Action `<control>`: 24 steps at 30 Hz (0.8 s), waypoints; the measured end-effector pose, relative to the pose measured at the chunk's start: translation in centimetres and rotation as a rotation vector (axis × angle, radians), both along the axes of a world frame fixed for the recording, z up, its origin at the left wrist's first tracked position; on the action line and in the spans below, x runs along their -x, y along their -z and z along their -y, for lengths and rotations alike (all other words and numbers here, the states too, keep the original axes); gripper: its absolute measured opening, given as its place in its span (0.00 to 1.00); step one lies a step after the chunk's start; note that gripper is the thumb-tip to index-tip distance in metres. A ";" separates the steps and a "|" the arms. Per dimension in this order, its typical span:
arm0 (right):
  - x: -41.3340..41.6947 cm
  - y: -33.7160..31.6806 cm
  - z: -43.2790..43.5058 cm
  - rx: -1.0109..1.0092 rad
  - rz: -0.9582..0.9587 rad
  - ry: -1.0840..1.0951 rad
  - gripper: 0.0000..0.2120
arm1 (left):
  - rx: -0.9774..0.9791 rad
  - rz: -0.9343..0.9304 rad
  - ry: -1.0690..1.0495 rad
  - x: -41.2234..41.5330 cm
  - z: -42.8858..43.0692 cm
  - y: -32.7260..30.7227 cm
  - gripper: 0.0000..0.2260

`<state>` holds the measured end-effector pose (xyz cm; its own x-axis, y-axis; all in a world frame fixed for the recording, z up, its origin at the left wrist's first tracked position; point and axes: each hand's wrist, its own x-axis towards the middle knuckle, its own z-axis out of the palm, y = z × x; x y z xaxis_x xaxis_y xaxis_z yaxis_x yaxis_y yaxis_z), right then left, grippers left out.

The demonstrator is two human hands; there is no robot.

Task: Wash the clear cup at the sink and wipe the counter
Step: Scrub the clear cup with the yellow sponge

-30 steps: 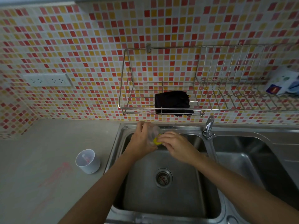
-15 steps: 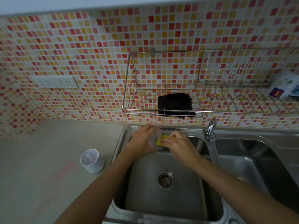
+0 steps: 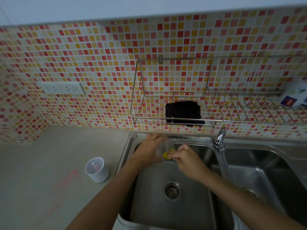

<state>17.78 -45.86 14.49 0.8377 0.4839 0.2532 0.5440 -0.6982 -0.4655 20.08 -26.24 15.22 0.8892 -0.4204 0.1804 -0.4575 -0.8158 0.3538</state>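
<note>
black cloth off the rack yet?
No, the black cloth lies on the wire rack above the sink, while both hands work on the clear cup.

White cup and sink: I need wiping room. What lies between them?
In the head view, only bare counter separates the white cup from the sink rim; pink marks lie left of the cup.

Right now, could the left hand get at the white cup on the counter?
Probably yes, once it lets go: the left hand is holding the clear cup over the sink. The white cup stands on bare counter just left, nothing between.
</note>
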 end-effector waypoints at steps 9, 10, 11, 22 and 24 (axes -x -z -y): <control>-2.0 1.5 0.5 0.320 0.273 -0.065 0.13 | 0.026 -0.010 0.012 -0.5 0.6 0.7 0.34; -1.8 1.3 0.5 0.280 0.267 -0.060 0.15 | 0.038 -0.020 0.002 -0.5 0.5 0.5 0.34; -1.3 1.0 0.5 0.195 0.195 -0.041 0.17 | 0.046 -0.027 -0.006 -0.5 0.4 0.4 0.35; -2.1 1.2 2.1 0.223 0.249 -0.232 0.18 | 0.059 -0.084 -0.004 -0.4 0.0 0.2 0.36; -2.2 1.5 2.5 0.233 0.284 -0.252 0.19 | 0.082 -0.121 0.003 -0.5 -0.1 0.0 0.37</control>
